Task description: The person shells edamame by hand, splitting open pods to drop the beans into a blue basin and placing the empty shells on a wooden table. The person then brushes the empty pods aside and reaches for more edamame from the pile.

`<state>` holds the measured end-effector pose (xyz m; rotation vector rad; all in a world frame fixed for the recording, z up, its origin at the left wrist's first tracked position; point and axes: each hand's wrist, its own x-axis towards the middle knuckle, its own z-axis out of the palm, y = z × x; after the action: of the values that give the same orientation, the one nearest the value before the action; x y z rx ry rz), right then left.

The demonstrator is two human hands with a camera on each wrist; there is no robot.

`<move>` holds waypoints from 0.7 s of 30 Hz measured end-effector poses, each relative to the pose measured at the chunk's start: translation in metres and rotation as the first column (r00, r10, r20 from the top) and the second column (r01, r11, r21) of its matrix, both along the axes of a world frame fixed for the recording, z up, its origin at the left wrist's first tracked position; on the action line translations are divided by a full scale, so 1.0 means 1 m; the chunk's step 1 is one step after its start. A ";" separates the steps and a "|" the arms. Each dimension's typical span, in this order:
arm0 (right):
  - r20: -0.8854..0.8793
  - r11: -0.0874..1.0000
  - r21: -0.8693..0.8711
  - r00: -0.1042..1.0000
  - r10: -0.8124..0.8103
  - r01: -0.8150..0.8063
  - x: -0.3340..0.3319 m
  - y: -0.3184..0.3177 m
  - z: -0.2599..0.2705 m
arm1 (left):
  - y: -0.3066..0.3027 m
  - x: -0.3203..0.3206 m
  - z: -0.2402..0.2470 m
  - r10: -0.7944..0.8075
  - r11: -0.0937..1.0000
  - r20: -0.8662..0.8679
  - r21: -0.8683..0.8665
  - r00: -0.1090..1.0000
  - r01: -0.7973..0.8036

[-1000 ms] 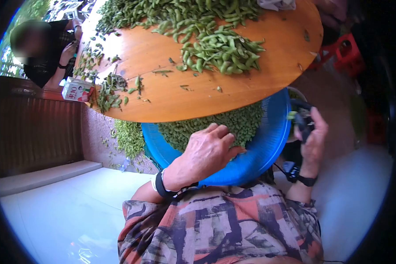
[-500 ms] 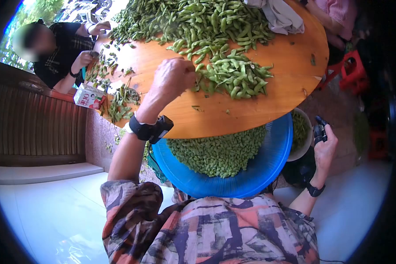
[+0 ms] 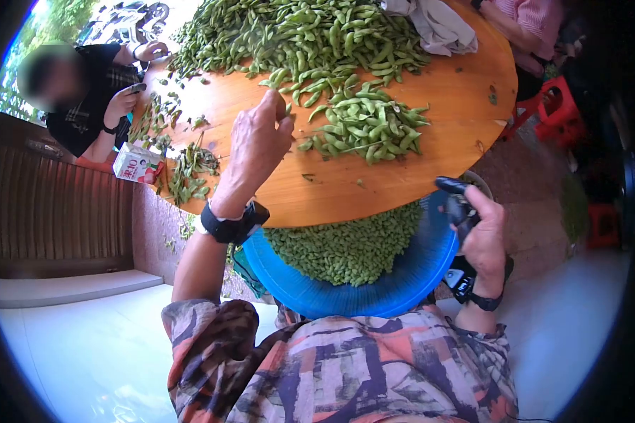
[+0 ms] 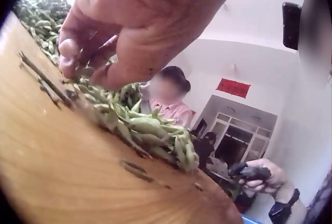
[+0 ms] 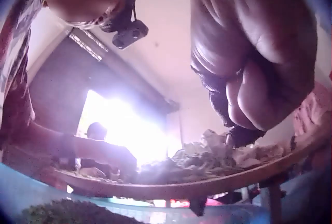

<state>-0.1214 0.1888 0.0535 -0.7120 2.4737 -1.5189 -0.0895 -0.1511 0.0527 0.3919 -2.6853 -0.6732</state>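
Pinching a pod (image 4: 84, 71), left hand (image 4: 148, 24) shows underside to left wrist, not head.

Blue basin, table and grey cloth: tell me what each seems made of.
The blue basin looks like plastic with slight gloss: thin ribbed wall, even colour. The table seems varnished wood: grain and sheen show. The grey cloth looks like matt fabric, perhaps cotton: soft folds.

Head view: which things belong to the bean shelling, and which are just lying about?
Likely in the job:
- green pods
- shelled beans
- blue basin
- wooden table

Apparently just lying about:
- drink carton
- grey cloth
- red stool
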 end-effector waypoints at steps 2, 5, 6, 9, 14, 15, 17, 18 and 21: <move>0.102 0.994 -0.002 0.989 0.109 -0.110 0.005 -0.020 0.011 | 0.013 0.013 0.003 -0.040 0.999 0.030 0.036 0.999 0.039; 0.345 0.975 -0.142 0.915 0.212 -0.172 0.009 -0.042 0.010 | 0.047 0.035 0.005 -0.283 0.583 -0.079 0.777 0.956 0.237; 0.440 0.967 -0.183 0.865 0.242 -0.177 0.008 -0.046 0.007 | 0.058 0.042 0.000 -0.326 0.456 -0.135 0.845 0.936 0.281; 0.600 0.904 -0.413 0.715 0.360 -0.109 0.009 -0.053 -0.003 | 0.093 0.054 -0.006 -0.281 0.322 -0.176 0.909 0.944 0.265; 0.651 0.864 -0.504 0.647 0.397 -0.023 0.014 -0.053 -0.006 | 0.108 0.063 -0.024 -0.263 0.422 -0.176 0.864 0.949 0.277; 0.668 0.865 -0.502 0.640 0.379 0.012 0.015 -0.052 -0.006 | 0.111 0.064 -0.022 -0.251 0.451 -0.126 0.862 0.960 0.231; 0.591 0.869 -0.492 0.714 0.375 -0.049 0.016 -0.046 -0.015 | 0.115 0.064 -0.030 -0.247 0.447 -0.169 0.854 0.954 0.267; 0.501 0.871 -0.477 0.778 0.380 -0.119 0.017 -0.043 -0.019 | 0.116 0.064 -0.033 -0.234 0.448 -0.216 0.841 0.948 0.303; 0.551 0.906 -0.403 0.757 0.352 -0.127 0.013 -0.041 -0.008 | 0.116 0.068 -0.030 -0.195 0.108 -0.174 0.974 0.965 0.197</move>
<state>-0.1085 0.1477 0.0454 -0.4513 1.5884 -1.7424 -0.0219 -0.0350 0.0230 0.2828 -1.7729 -2.5610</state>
